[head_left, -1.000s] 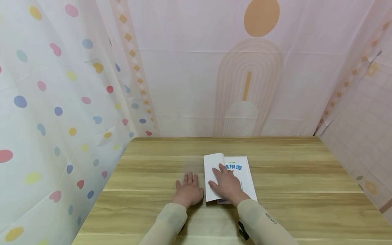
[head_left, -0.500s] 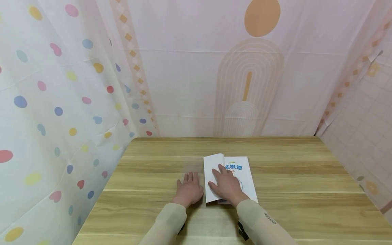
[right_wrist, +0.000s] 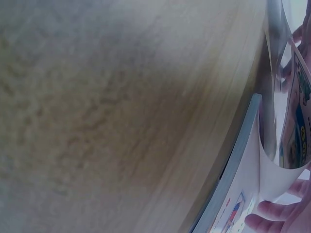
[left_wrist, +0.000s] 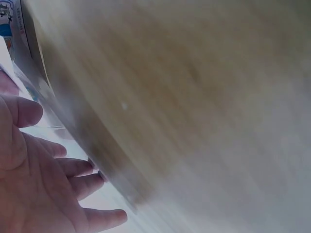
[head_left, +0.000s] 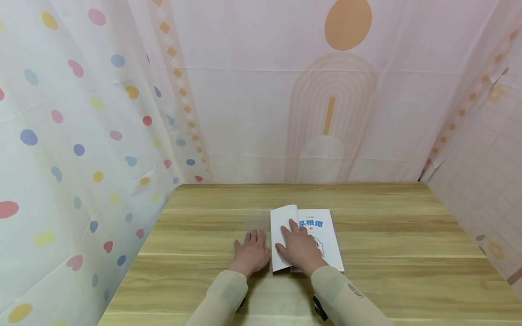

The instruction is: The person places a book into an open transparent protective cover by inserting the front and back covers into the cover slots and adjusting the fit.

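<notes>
A thin book (head_left: 331,242) with a blue title on its white page lies on the wooden table. Its white front cover (head_left: 281,233) is folded over to the left. My right hand (head_left: 302,248) rests across the folded cover and the page, fingers spread. To the left, my left hand (head_left: 250,254) lies flat, palm down, fingers pointing away from me. Under its fingertips a faint see-through sheet (head_left: 256,219) shows on the table. From the right wrist, the cover (right_wrist: 279,179) curves up from the book, printed side outward.
The wooden table (head_left: 391,253) stretches away on both sides of the hands. A pale curtain (head_left: 244,113) with arch patterns hangs behind its far edge. Another curtain (head_left: 65,181), dotted with coloured spots, hangs along the left.
My right hand has shifted slightly left across the book, and the folded cover's left edge has moved a little left too. My left hand stays in nearly the same place.
</notes>
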The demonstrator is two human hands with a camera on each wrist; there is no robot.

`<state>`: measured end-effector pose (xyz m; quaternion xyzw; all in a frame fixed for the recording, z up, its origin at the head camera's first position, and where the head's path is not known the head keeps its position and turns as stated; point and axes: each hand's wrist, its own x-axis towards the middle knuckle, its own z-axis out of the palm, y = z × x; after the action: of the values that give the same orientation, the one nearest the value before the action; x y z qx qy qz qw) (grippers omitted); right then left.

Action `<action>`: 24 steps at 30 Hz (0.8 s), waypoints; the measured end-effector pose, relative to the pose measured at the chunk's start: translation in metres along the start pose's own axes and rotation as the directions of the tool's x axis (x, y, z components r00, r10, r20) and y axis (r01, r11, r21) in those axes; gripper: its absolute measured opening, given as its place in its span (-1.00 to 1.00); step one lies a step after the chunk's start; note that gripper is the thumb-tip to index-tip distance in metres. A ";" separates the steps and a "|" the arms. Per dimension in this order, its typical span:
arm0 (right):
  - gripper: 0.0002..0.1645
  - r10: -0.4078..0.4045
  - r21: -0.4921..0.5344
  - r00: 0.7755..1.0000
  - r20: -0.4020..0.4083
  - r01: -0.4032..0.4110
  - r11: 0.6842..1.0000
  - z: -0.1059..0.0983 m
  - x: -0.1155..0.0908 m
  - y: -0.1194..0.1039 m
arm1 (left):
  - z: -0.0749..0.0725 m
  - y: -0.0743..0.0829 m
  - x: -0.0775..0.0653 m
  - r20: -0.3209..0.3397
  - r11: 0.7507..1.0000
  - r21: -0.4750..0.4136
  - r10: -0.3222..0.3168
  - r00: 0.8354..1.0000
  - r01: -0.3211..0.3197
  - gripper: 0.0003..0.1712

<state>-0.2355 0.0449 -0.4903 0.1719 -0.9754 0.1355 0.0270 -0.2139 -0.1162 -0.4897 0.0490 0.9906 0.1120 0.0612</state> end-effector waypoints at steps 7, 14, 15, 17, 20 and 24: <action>-0.31 0.006 -0.026 1.000 -0.003 -0.007 1.000 0.002 0.002 -0.006 | 0.002 -0.002 0.001 -0.005 1.000 0.005 0.005 1.000 -0.005 -0.34; -0.30 0.029 -0.072 1.000 0.004 -0.029 0.997 0.001 0.003 -0.014 | 0.001 -0.001 -0.001 -0.009 1.000 0.023 0.019 1.000 -0.019 -0.34; -0.29 0.032 -0.079 0.999 0.005 -0.031 0.996 0.001 0.003 -0.015 | 0.001 -0.001 -0.001 -0.012 0.999 0.024 0.022 1.000 -0.022 -0.34; -0.30 0.037 -0.084 0.999 0.001 -0.037 0.996 0.000 0.003 -0.016 | 0.001 -0.001 -0.001 -0.014 0.999 0.025 0.029 0.999 -0.029 -0.34; -0.30 0.042 -0.094 0.999 -0.004 -0.042 0.995 0.002 0.004 -0.016 | 0.000 0.000 -0.002 -0.011 0.999 0.027 0.040 0.999 -0.039 -0.36; -0.30 0.040 -0.096 0.999 -0.014 -0.041 0.995 0.006 0.004 -0.016 | -0.001 0.001 -0.002 -0.009 0.998 0.029 0.051 0.999 -0.051 -0.36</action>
<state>-0.2341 0.0272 -0.4914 0.1499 -0.9839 0.0898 0.0382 -0.2120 -0.1159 -0.4881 0.0747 0.9908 0.0997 0.0530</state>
